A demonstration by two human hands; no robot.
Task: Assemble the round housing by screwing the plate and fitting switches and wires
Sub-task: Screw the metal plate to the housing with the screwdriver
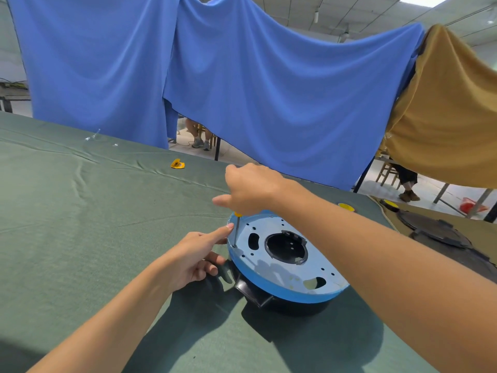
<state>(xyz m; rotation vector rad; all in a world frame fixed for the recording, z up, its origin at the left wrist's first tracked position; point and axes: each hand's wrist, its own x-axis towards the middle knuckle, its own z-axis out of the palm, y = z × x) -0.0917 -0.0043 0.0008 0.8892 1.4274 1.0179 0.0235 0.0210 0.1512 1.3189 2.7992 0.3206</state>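
A round black housing [282,302] sits on the green cloth, covered by a light blue plate [285,275] with a large centre hole and several small holes. My right hand [250,189] grips a yellow-handled screwdriver [237,227] held upright, its tip on a hole at the plate's left rim. My left hand [196,254] rests against the housing's left side, index finger stretched out and touching the screwdriver shaft, the other fingers loosely curled.
A small yellow part [177,164] lies on the green table cloth [80,211] further back. Yellow pieces [346,207] and dark round housings [435,227] lie at the right. Blue and tan cloths hang behind. Seated people's legs show beyond the table.
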